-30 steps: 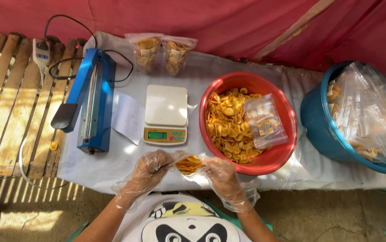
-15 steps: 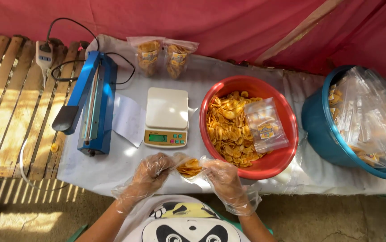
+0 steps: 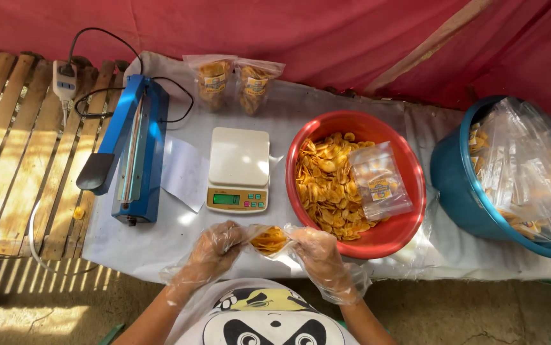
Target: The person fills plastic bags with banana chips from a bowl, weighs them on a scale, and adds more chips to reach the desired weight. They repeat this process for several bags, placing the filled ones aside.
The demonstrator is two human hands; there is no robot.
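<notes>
Both hands wear loose clear plastic gloves. My left hand (image 3: 215, 249) and my right hand (image 3: 317, 253) together grip a small clear bag of yellow chips (image 3: 268, 240) near the table's front edge, one hand on each side of it. Just behind it stands a white digital kitchen scale (image 3: 238, 167) with nothing on its platform. To the right, a red basin (image 3: 395, 232) holds loose yellow chips and a stack of empty clear bags (image 3: 380, 179).
A blue heat sealer (image 3: 134, 153) lies left of the scale, its cord running to a power strip (image 3: 64, 79). Two filled chip bags (image 3: 232, 83) lean at the back. A blue tub (image 3: 457, 186) of packed bags stands far right. Bamboo slats lie at the left.
The two hands and the chip bag have shifted very slightly; the bag stays gripped between them. Nothing else on the table has moved.
</notes>
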